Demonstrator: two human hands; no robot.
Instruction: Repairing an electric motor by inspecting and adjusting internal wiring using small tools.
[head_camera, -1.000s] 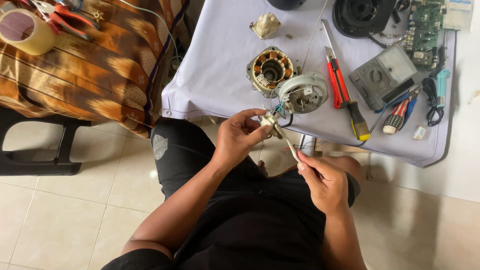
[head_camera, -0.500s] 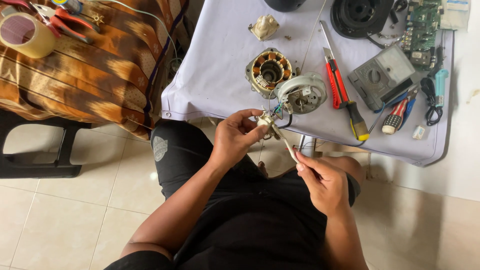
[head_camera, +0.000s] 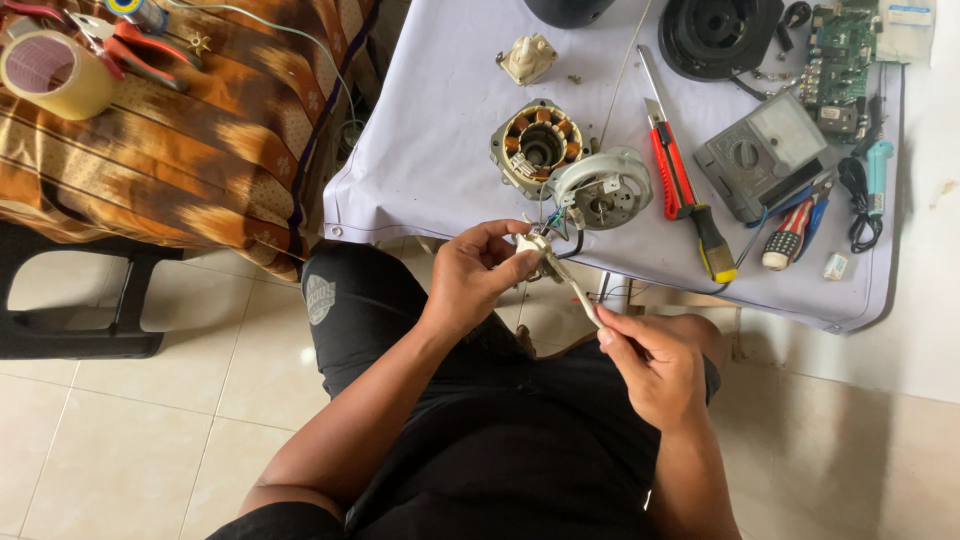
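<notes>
Switch (head_camera: 533, 245) pinched in left hand (head_camera: 478, 275) | cable (head_camera: 580, 295) gripped by right hand (head_camera: 655, 365), below-right of switch | motor (head_camera: 600, 188) just above.

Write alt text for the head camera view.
Seated at a white-clothed table, a person pinches a small wired white part in the left hand while the right hand holds a thin pale tool to it. Motor stator, round housing and multimeter lie beyond.
</notes>
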